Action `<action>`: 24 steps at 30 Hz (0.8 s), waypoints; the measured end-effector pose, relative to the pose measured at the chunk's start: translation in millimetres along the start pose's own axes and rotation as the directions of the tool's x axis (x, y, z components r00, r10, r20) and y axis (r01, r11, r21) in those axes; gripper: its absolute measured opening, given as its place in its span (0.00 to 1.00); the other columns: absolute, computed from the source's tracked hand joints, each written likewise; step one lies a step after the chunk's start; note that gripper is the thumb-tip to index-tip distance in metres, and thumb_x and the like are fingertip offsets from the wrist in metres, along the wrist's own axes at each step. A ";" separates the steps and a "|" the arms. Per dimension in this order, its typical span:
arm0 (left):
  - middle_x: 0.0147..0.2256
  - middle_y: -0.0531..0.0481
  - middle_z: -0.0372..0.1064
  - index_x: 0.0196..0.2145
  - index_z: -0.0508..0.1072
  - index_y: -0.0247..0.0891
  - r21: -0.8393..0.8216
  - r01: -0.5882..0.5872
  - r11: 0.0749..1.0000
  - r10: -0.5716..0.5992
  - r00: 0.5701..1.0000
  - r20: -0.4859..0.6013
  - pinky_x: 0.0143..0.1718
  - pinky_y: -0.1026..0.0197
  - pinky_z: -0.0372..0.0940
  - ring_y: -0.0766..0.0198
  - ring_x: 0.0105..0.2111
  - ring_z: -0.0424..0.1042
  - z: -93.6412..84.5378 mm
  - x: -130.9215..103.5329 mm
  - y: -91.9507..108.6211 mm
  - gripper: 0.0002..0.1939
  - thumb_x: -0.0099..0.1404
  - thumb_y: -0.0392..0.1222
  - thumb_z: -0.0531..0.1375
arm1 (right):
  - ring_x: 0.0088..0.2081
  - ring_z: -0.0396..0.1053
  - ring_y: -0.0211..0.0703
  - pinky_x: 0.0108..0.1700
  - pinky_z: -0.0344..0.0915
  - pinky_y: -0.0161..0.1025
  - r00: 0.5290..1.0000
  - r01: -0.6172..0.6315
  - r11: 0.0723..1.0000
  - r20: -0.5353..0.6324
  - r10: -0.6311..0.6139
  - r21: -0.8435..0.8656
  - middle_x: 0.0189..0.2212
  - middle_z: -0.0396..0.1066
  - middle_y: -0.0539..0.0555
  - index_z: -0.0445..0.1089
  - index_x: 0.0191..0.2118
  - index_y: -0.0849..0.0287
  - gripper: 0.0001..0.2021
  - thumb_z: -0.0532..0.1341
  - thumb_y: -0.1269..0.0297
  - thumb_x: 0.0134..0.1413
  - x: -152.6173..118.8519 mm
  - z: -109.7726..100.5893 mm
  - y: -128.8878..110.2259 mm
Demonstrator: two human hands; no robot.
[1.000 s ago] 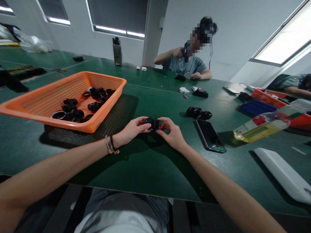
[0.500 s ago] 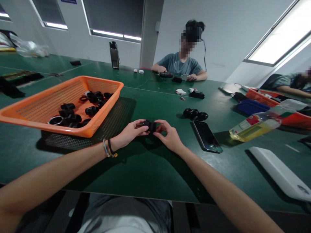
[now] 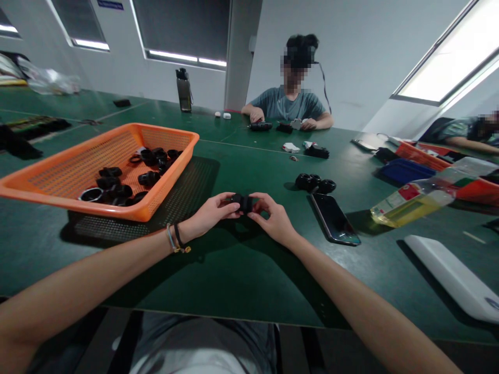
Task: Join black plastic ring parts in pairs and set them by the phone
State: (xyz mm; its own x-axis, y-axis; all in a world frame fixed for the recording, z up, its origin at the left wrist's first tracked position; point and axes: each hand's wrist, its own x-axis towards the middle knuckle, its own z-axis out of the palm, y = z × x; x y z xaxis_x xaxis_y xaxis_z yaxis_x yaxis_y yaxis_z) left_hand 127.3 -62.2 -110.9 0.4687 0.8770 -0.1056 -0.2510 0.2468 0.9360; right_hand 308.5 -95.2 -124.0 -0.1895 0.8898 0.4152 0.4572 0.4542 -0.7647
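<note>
Between my two hands is a black ribbed plastic fitting [image 3: 245, 203], held just above the green table [image 3: 234, 280]. My left hand [image 3: 214, 212] pinches its left end between thumb and fingers. The thumb and fingertips of my right hand [image 3: 272, 218] close on its right end. My fingers hide part of the fitting. To the left, an orange basket [image 3: 171, 195] holds several loose black fittings and rings [image 3: 148, 178]. A small cluster of black fittings [image 3: 314, 183] lies on the table beyond my right hand.
Right of my hands lie a phone [image 3: 335, 219], a tilted bottle of yellow liquid [image 3: 413, 200] and a white case [image 3: 448, 275]. A dark drinking bottle [image 3: 183, 91] stands at the back. Across the table sits a co-worker [image 3: 288, 104], with a power drill [image 3: 260, 126] by one hand.
My hands keep the same grip on the fitting, with barely any movement. The whole view has shifted slightly. The co-worker opposite has leaned a little to the left.
</note>
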 end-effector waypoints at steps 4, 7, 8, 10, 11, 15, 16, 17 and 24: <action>0.33 0.50 0.70 0.38 0.68 0.30 0.014 0.007 1.000 -0.007 1.000 0.002 0.33 0.68 0.69 0.70 0.29 0.73 0.6 0.2 0.7 0.11 0.56 0.26 0.60 | 0.28 0.67 0.37 0.34 0.64 0.37 1.000 0.004 1.000 0.000 -0.004 0.000 0.24 0.66 0.47 0.61 0.45 0.56 0.16 0.59 0.68 0.47 0.9 -0.4 -1.7; 0.33 0.50 0.70 0.39 0.67 0.30 0.027 0.011 1.000 -0.010 1.000 -0.014 0.33 0.68 0.69 0.71 0.27 0.72 0.9 0.6 0.9 0.11 0.57 0.26 0.59 | 0.28 0.67 0.37 0.34 0.65 0.37 1.000 0.013 1.000 0.001 -0.013 0.007 0.24 0.66 0.46 0.61 0.44 0.56 0.16 0.59 0.68 0.47 1.7 -0.6 -3.4; 0.32 0.50 0.70 0.39 0.67 0.30 0.032 0.010 0.999 -0.010 1.000 -0.021 0.33 0.68 0.69 0.71 0.27 0.72 0.9 0.6 1.0 0.11 0.57 0.26 0.59 | 0.28 0.67 0.37 0.34 0.65 0.37 1.000 0.015 1.000 0.003 -0.015 0.011 0.24 0.67 0.46 0.61 0.44 0.56 0.16 0.59 0.68 0.47 1.9 -0.6 -3.8; 0.33 0.50 0.70 0.39 0.67 0.30 0.044 0.001 0.999 0.000 1.000 -0.025 0.33 0.68 0.69 0.71 0.28 0.73 0.9 0.4 1.1 0.11 0.57 0.25 0.59 | 0.28 0.67 0.37 0.34 0.65 0.37 1.000 0.016 1.000 0.003 -0.016 0.010 0.24 0.67 0.46 0.61 0.44 0.56 0.16 0.59 0.68 0.47 2.1 -0.5 -4.4; 0.33 0.50 0.70 0.39 0.67 0.30 0.048 -0.006 0.999 0.007 1.000 -0.020 0.33 0.68 0.69 0.71 0.28 0.73 0.8 0.2 1.2 0.11 0.57 0.25 0.59 | 0.28 0.67 0.37 0.34 0.65 0.37 1.000 0.016 1.000 0.002 -0.016 0.006 0.24 0.67 0.46 0.61 0.44 0.56 0.16 0.59 0.68 0.47 2.2 -0.4 -4.6; 0.33 0.50 0.70 0.38 0.67 0.30 0.056 -0.024 0.998 0.024 1.000 -0.002 0.33 0.67 0.69 0.71 0.28 0.73 -0.1 0.2 0.8 0.11 0.57 0.26 0.59 | 0.27 0.67 0.37 0.34 0.65 0.38 1.000 0.023 1.000 0.006 -0.022 -0.002 0.24 0.67 0.46 0.61 0.44 0.56 0.15 0.58 0.68 0.48 2.2 -0.4 -4.6; 0.33 0.50 0.70 0.39 0.67 0.30 0.061 -0.025 0.998 0.025 1.000 0.000 0.33 0.67 0.69 0.71 0.28 0.73 -0.4 0.4 0.6 0.11 0.57 0.26 0.59 | 0.28 0.67 0.37 0.34 0.65 0.38 1.000 0.027 1.000 0.008 -0.027 -0.002 0.24 0.67 0.46 0.61 0.44 0.56 0.15 0.58 0.68 0.48 2.2 -0.4 -4.7; 0.32 0.50 0.70 0.39 0.67 0.30 0.068 -0.025 0.997 0.025 1.000 0.000 0.33 0.67 0.69 0.71 0.27 0.73 -0.6 0.6 0.4 0.11 0.57 0.26 0.58 | 0.28 0.67 0.37 0.35 0.65 0.38 1.000 0.030 1.000 0.009 -0.030 -0.002 0.24 0.67 0.47 0.61 0.45 0.56 0.15 0.58 0.68 0.48 2.2 -0.5 -4.7; 0.32 0.51 0.70 0.39 0.66 0.31 0.100 -0.033 0.994 0.033 0.999 0.004 0.33 0.68 0.70 0.71 0.26 0.73 0.2 1.1 1.0 0.10 0.58 0.26 0.57 | 0.28 0.67 0.37 0.35 0.65 0.38 0.999 0.048 0.999 0.004 -0.048 -0.003 0.25 0.67 0.47 0.61 0.45 0.56 0.16 0.59 0.68 0.48 2.7 -0.9 -5.4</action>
State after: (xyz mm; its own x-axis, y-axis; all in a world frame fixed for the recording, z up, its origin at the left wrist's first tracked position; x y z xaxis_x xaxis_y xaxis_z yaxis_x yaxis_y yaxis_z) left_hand 127.7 -61.0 -110.0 0.4637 0.8830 -0.0730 -0.1808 0.1750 0.9678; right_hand 306.4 -95.3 -118.3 -0.2145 0.8673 0.4493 0.4498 0.4960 -0.7427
